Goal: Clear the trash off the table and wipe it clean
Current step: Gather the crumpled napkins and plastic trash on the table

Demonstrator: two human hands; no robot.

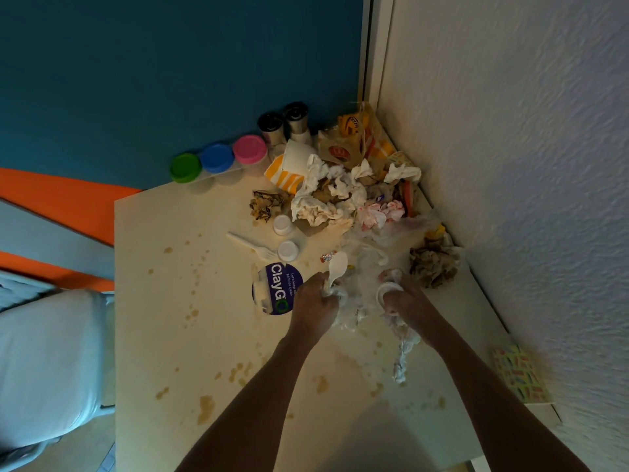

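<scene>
My left hand point(315, 301) is curled around a white plastic spoon point(335, 269) and a bunched edge of the thin clear plastic bag point(360, 291). My right hand point(403, 301) grips a small white plastic cup point(388, 294) against the bag's other edge, so the bag lies between my hands. Beyond them, in the corner of the stained cream table point(190, 335), sits the heap of crumpled white napkins and fast-food wrappers point(337, 192). A white plastic fork point(252, 246) lies left of the bag. The bag's contents are blurred; I cannot tell what is inside.
</scene>
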